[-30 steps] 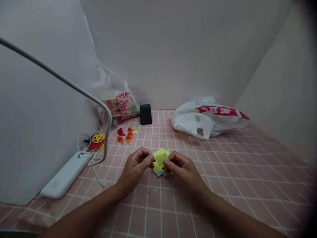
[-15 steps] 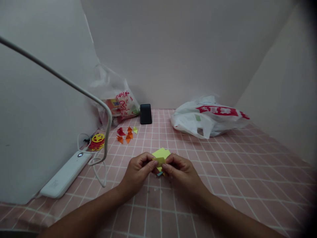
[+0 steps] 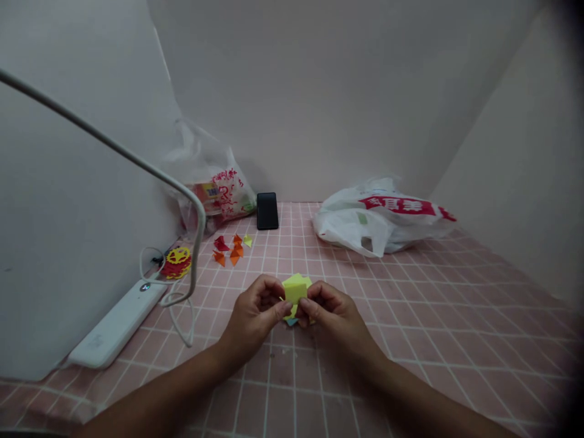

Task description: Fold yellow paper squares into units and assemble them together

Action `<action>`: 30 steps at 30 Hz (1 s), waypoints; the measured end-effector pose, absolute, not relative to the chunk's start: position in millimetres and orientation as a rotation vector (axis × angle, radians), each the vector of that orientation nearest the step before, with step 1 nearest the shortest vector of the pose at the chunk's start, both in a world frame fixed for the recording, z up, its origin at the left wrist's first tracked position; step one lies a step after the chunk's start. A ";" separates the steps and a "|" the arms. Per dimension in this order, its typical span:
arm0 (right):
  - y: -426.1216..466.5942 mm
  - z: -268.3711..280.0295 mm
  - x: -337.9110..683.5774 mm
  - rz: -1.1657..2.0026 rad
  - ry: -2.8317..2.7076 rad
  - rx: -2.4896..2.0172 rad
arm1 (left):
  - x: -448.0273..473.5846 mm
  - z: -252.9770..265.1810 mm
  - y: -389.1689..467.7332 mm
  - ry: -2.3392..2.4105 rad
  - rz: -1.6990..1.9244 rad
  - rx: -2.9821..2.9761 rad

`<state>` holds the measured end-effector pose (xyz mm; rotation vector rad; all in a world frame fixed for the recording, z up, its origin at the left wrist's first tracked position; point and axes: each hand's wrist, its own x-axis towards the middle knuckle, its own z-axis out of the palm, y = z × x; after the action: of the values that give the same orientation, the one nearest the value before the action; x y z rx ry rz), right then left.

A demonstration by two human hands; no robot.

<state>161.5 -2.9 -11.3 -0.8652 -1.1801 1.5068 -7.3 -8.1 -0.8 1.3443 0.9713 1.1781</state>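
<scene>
A small yellow paper square (image 3: pixel 295 292) is pinched between both hands, its flat face toward me. My left hand (image 3: pixel 258 310) closes on its left edge with thumb and fingers. On its right edge, my right hand (image 3: pixel 333 310) grips in the same way. Behind and below it lies a stack of coloured paper (image 3: pixel 292 320), mostly yellow with a blue corner showing; the hands hide much of it. Several small folded paper pieces (image 3: pixel 236 250) in red, orange and yellow sit farther off to the left.
A white power strip (image 3: pixel 109 331) with a looped cable (image 3: pixel 182 319) and red and yellow cut-out shapes (image 3: pixel 177 261) lie at left. At the back are a filled plastic bag (image 3: pixel 228 194), a black phone (image 3: pixel 267 211) and a white plastic bag (image 3: pixel 351 222). A grey cable (image 3: pixel 114 149) crosses the upper left.
The yellow paper has tipped up from a low tilt, so more of its face shows. Both hands keep hold of it and have barely moved.
</scene>
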 end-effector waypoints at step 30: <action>-4.1 -11.1 165.0 1.554 -1.328 -0.771 | -6.8 -4.3 -3.8 0.859 1.070 0.880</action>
<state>165.0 -4.1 -11.1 -0.7707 -1.3280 1.5539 -6.8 -3.8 -4.3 0.8803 0.8585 1.0697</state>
